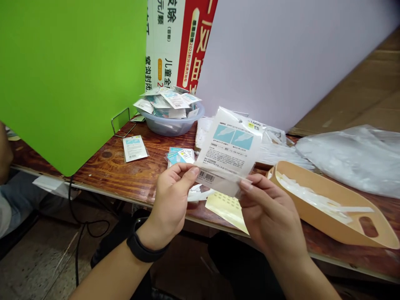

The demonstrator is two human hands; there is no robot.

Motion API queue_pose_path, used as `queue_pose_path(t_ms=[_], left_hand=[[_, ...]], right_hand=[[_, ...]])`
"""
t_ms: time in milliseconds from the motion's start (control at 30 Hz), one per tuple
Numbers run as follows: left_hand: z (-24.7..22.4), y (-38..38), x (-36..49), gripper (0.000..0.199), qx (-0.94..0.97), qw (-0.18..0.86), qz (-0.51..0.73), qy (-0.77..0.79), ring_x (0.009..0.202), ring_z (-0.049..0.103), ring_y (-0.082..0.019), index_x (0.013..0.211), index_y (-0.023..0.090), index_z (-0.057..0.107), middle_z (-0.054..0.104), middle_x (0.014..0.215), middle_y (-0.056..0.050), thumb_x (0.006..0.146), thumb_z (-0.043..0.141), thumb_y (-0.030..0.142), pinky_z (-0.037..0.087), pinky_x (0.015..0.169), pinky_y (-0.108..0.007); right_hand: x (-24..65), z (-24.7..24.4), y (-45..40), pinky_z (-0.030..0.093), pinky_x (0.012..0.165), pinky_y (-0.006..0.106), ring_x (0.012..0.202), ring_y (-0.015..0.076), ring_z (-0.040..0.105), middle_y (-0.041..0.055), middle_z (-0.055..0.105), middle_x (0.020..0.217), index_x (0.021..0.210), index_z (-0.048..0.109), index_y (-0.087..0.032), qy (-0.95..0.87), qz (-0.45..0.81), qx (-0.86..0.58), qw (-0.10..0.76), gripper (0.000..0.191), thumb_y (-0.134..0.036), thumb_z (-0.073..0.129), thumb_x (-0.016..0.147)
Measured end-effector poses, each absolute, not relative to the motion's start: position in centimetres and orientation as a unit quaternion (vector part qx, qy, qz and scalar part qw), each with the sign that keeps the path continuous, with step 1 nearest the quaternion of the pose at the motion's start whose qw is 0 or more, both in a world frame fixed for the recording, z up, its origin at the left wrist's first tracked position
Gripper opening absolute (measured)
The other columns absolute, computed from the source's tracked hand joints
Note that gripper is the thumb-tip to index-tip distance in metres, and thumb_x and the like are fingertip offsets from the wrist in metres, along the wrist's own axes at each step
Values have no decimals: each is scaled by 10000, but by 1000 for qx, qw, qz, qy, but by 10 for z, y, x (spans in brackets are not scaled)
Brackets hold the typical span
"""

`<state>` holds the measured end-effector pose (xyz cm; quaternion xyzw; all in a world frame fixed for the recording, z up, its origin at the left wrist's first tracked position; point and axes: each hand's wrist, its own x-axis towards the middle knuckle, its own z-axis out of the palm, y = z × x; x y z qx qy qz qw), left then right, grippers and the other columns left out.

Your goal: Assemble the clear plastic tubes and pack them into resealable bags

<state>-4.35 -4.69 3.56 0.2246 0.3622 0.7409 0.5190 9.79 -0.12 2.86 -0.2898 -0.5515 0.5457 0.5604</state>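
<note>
Both my hands hold up a clear plastic packet (pixel 229 146) with a printed instruction card showing pale blue pictures and a barcode. My left hand (pixel 170 200) pinches its lower left corner between thumb and fingers, and a black band circles that wrist. My right hand (pixel 268 212) grips the lower right edge. Just below the packet lies a sheet of yellow label backing (pixel 226 210). Several similar packets sit in a small heap (pixel 181 156) on the wooden table (pixel 106 166) behind my hands, and one lies alone (pixel 135 148) further left.
A grey plastic bowl (pixel 170 127) heaped with packets stands at the back. On the right are a tan scoop-shaped tray (pixel 325 208) holding clear strips and a plastic bag (pixel 350 160). Green (pixel 65 75) and lavender (pixel 290 54) boards rise behind. A person's arm (pixel 4 154) shows at far left.
</note>
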Motion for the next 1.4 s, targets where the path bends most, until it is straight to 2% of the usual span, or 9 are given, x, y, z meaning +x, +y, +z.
queue_pose_path(t_ms=[200, 467, 700, 867, 1033, 1267, 1333, 1400], left_hand=[[37, -47, -50, 125, 218, 546, 722, 365, 660, 615, -110, 742, 130, 635, 674, 720, -18, 695, 721, 207, 501, 665, -250], [33, -46, -62, 138, 298, 569, 658, 393, 662, 620, -101, 741, 128, 619, 671, 739, -20, 719, 721, 217, 518, 656, -229], [26, -45, -73, 241, 447, 533, 584, 418, 725, 602, -94, 839, 128, 670, 662, 811, -22, 809, 652, 367, 515, 698, -215], [26, -44, -73, 187, 439, 508, 607, 425, 704, 613, -91, 773, 137, 688, 681, 764, -7, 769, 703, 323, 524, 688, -207], [27, -45, -71, 162, 410, 496, 638, 424, 627, 613, -76, 719, 144, 700, 693, 692, 4, 755, 716, 300, 510, 625, -182], [26, -45, -73, 159, 435, 458, 650, 423, 627, 611, -77, 717, 165, 704, 700, 683, 12, 777, 695, 312, 491, 630, -187], [27, -46, -73, 173, 457, 427, 648, 435, 611, 610, -80, 696, 165, 690, 691, 656, 18, 799, 668, 303, 483, 607, -189], [29, -48, -72, 183, 495, 362, 642, 459, 600, 609, -82, 686, 167, 678, 687, 645, 23, 823, 637, 282, 469, 582, -188]], right_hand=[[104, 31, 1, 531, 616, 274, 647, 157, 653, 8, 686, 678, 696, 655, -224, -544, 559, -303, 548, 79, -253, 689, 762], [104, 28, 3, 505, 591, 260, 533, 110, 542, -14, 594, 592, 698, 691, -224, -548, 518, -301, 584, 50, -236, 718, 739], [105, 26, 5, 469, 542, 192, 538, 75, 523, -12, 595, 585, 676, 700, -189, -523, 542, -298, 586, 97, -253, 772, 687], [102, 26, 4, 439, 506, 176, 523, 68, 510, -11, 590, 559, 659, 696, -183, -515, 554, -290, 586, 122, -259, 791, 662], [100, 27, 4, 450, 516, 204, 523, 84, 520, -12, 580, 553, 662, 693, -191, -521, 550, -275, 592, 130, -270, 796, 660], [101, 20, 7, 431, 485, 234, 516, 102, 515, -11, 590, 591, 702, 669, -209, -560, 511, -271, 594, 110, -278, 754, 717], [103, 17, 9, 462, 519, 263, 556, 123, 548, 3, 611, 644, 750, 657, -212, -601, 474, -281, 579, 82, -278, 700, 774], [104, 14, 10, 517, 626, 321, 703, 170, 614, 33, 648, 797, 867, 645, -222, -651, 379, -302, 584, 75, -247, 668, 800]])
